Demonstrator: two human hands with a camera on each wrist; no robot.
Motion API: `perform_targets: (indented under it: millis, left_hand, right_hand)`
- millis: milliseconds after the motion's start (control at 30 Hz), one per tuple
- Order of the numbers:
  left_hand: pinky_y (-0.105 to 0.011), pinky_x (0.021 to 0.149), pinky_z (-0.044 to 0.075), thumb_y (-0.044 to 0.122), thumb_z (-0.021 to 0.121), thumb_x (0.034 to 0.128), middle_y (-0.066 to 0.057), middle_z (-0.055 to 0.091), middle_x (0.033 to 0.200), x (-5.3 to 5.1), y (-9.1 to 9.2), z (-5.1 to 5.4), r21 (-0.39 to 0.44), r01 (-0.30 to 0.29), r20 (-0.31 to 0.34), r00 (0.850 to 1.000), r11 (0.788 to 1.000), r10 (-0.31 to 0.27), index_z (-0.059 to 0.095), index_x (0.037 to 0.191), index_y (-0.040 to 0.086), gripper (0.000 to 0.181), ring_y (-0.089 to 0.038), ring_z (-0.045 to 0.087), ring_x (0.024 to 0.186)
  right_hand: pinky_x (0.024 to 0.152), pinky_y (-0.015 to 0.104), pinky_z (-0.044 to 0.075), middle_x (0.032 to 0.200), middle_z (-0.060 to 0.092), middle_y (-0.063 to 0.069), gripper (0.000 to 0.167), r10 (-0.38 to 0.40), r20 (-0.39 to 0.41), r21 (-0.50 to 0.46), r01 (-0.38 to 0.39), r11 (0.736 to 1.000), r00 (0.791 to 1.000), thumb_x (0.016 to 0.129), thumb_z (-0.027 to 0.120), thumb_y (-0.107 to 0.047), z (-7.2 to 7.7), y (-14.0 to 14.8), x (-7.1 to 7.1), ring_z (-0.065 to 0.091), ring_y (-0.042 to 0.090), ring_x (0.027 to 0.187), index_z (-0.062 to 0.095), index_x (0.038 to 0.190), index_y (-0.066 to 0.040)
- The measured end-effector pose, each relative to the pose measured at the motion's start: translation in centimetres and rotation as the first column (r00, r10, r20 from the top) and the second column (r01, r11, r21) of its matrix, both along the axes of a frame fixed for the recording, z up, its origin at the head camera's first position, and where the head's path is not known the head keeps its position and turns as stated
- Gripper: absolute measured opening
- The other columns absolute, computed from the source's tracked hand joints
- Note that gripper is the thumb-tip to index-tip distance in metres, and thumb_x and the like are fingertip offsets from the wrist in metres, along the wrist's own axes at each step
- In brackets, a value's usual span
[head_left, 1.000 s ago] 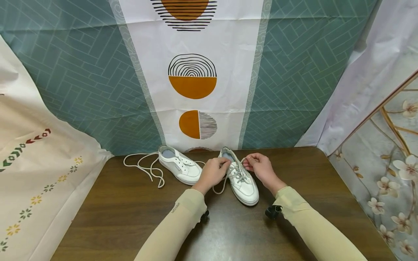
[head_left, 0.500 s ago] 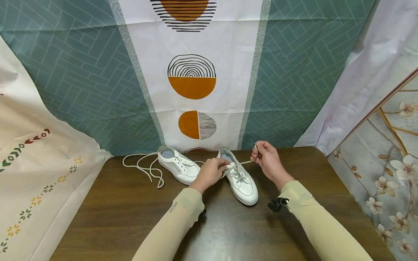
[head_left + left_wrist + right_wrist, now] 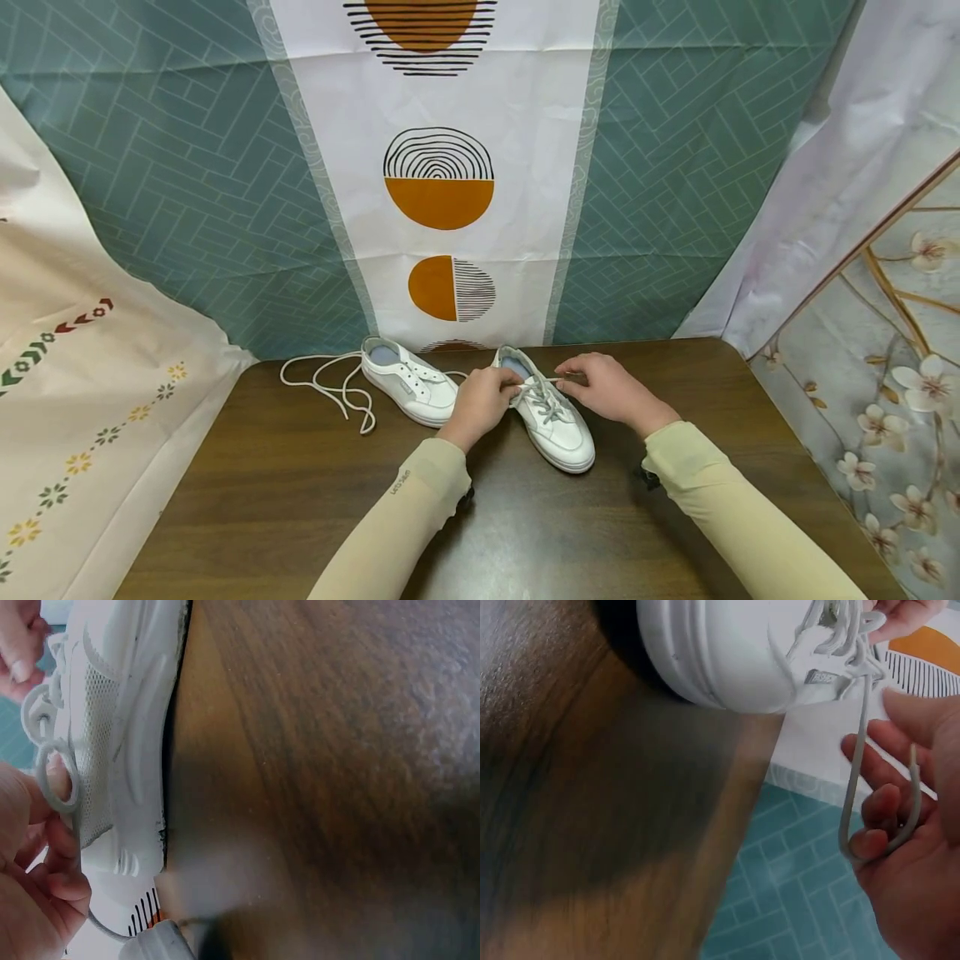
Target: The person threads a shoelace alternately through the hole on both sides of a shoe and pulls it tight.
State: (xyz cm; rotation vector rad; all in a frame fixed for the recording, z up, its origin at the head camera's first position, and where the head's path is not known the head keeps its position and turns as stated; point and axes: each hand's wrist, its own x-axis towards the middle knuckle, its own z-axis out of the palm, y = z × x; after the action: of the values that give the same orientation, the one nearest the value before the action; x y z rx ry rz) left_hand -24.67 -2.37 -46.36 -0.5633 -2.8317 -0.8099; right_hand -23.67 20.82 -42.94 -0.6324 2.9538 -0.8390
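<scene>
A white sneaker (image 3: 564,437) with grey-white laces stands on the table, toe toward me. My left hand (image 3: 482,402) is at the near-left side of its opening. In the left wrist view its fingertips pinch the shoelace (image 3: 73,778), which forms a small loop beside the eyelets. To the right of the sneaker is my right hand (image 3: 611,390). The right wrist view shows its lower fingers curled round the other end of the shoelace (image 3: 855,776), the tip sticking up from the palm. Its thumb and index finger are apart.
A second white sneaker (image 3: 415,390) stands to the left, its upper eyelets unlaced. A long loose lace (image 3: 318,383) trails from it across the brown table (image 3: 300,500). Patterned cloth (image 3: 480,217) hangs behind the table's back edge.
My right hand first drew the lace out to the upper right, then came back down toward the sneaker with its fingers pointing left. The left hand has stayed nearly in place.
</scene>
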Motion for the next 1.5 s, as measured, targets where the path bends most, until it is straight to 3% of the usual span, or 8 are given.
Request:
perform_targets:
  millis: [233,533,633,900,1200,1367,1433,1500]
  left_hand:
    - [-0.027,0.075,0.051,0.027,0.067,0.0866,0.013,0.071,0.09,-0.1,-0.3,-0.1,0.065,0.019,0.05,0.999,0.998,-0.022,0.074,0.093,0.026,0.01,-0.007,0.065,0.087]
    - [-0.026,0.07,0.046,0.018,0.047,0.0977,0.001,0.07,0.102,-0.4,-0.8,0.1,0.214,0.064,0.134,0.986,0.975,-0.094,0.069,0.107,0.017,0.023,-0.01,0.055,0.072]
    - [-0.027,0.071,0.045,0.018,0.046,0.0982,0.001,0.069,0.102,-0.4,-0.9,0.0,0.239,0.061,0.123,0.988,0.969,-0.093,0.068,0.108,0.017,0.024,-0.01,0.054,0.072]
    - [-0.029,0.079,0.048,0.022,0.046,0.0982,0.007,0.068,0.102,-0.2,-0.9,-0.3,0.263,0.05,0.125,0.989,0.963,-0.085,0.068,0.107,0.02,0.024,-0.008,0.061,0.089]
    - [-0.031,0.084,0.049,0.021,0.047,0.0978,0.009,0.068,0.103,-0.1,-0.9,-0.3,0.261,0.039,0.135,0.988,0.965,-0.076,0.068,0.107,0.019,0.023,-0.009,0.062,0.097]
    - [-0.03,0.082,0.049,0.021,0.047,0.0974,0.008,0.068,0.102,-0.2,-0.9,-0.5,0.267,0.047,0.127,0.988,0.963,-0.084,0.068,0.108,0.02,0.023,-0.008,0.061,0.094]
    - [-0.029,0.081,0.05,0.022,0.049,0.0968,0.008,0.068,0.101,-0.2,-0.9,-0.5,0.272,0.051,0.131,0.987,0.961,-0.09,0.067,0.108,0.019,0.022,-0.008,0.062,0.093]
    - [-0.029,0.079,0.05,0.023,0.052,0.0957,0.008,0.069,0.098,-0.2,-0.9,-0.5,0.277,0.054,0.136,0.986,0.959,-0.094,0.067,0.108,0.018,0.02,-0.008,0.062,0.091]
  right_hand:
    - [0.067,0.029,0.046,0.092,0.064,-0.003,0.015,-0.042,0.008,0.046,0.042,0.998,0.999,0.093,0.057,-0.027,-0.2,0.5,-0.2,0.056,0.011,0.078,0.068,0.097,-0.018]
    - [0.063,0.029,0.043,0.09,0.057,0.009,0.025,-0.16,0.084,-0.284,0.177,0.942,0.984,0.101,0.04,-0.027,-0.4,0.6,-0.6,0.053,0.023,0.076,0.055,0.103,-0.007]
    - [0.065,0.03,0.049,0.097,0.061,0.015,0.027,-0.173,0.158,-0.486,0.229,0.843,0.972,0.102,0.038,-0.024,-0.3,0.3,-0.8,0.06,0.026,0.081,0.052,0.105,-0.002]
    - [0.084,0.031,0.053,0.112,0.057,0.016,0.033,-0.028,0.333,-0.845,0.311,0.434,0.943,0.102,0.033,-0.026,0.9,-0.5,-0.9,0.065,0.015,0.091,0.04,0.116,0.004]
    - [0.089,0.032,0.051,0.094,0.046,0.003,0.023,0.094,0.375,-0.915,0.352,0.199,0.922,0.102,0.029,-0.03,2.1,-0.7,-0.8,0.06,0.014,0.085,0.042,0.104,-0.01]
    - [0.061,0.024,0.039,0.079,0.036,0.0,0.019,0.118,0.347,-0.923,0.316,0.219,0.931,0.102,0.03,-0.027,2.6,-0.3,-0.7,0.035,0.011,0.062,0.042,0.101,-0.013]
    - [0.054,0.026,0.031,0.075,0.036,0.001,0.019,0.112,0.31,-0.923,0.271,0.272,0.944,0.102,0.034,-0.025,2.6,0.0,-0.7,0.032,0.011,0.058,0.044,0.101,-0.01]
    - [0.051,0.028,0.028,0.073,0.038,0.002,0.022,0.066,0.257,-0.899,0.213,0.381,0.964,0.101,0.039,-0.026,2.6,0.2,-0.8,0.031,0.013,0.056,0.049,0.101,-0.006]
